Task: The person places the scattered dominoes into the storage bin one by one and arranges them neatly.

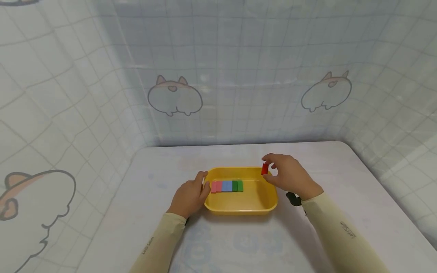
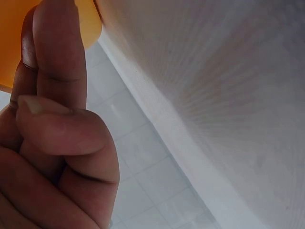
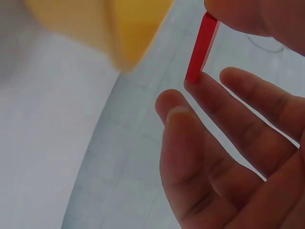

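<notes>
A shallow yellow tray sits on the table. In its left half, pink tiles, blue tiles and green tiles stand side by side in one row. My left hand holds the tray's left end, thumb at the rim and index finger along the corner. One finger is folded in the left wrist view, the others reach toward the tray. Between thumb and fingertips my right hand pinches a small flat red tile, over the tray's right rear rim in the head view.
The white table reaches past the tray on every side. Behind it hangs a checked curtain with printed animal figures, which also runs along both sides. A dark object shows under the right wrist.
</notes>
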{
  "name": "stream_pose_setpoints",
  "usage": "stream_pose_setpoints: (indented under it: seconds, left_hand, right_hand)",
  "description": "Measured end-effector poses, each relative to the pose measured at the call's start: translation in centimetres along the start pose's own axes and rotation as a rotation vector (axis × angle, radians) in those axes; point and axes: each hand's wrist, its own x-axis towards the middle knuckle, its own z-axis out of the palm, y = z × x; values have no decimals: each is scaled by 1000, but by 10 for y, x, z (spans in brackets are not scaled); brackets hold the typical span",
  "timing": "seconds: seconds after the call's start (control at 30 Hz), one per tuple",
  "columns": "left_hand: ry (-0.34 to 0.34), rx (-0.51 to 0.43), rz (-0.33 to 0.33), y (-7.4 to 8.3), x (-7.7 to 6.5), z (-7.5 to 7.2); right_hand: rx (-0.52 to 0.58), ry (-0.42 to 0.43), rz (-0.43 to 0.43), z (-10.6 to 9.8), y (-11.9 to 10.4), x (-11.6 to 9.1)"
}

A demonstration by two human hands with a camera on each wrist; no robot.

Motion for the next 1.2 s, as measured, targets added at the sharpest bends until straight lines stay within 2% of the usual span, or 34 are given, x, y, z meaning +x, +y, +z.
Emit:
stream_pose_setpoints:
  seconds: [0.43, 0.8, 1.2]
  left_hand:
    - [-1, 9, -8, 2, 2, -3]
    - [-9, 12, -18, 0, 0, -2]
    - [-3, 13, -6, -2, 0, 0]
  right_hand:
    - [39, -67, -74, 19, -30, 25]
    - [-32, -151, 2, 45, -41, 36]
    - [-110, -243, 25, 54, -44, 38]
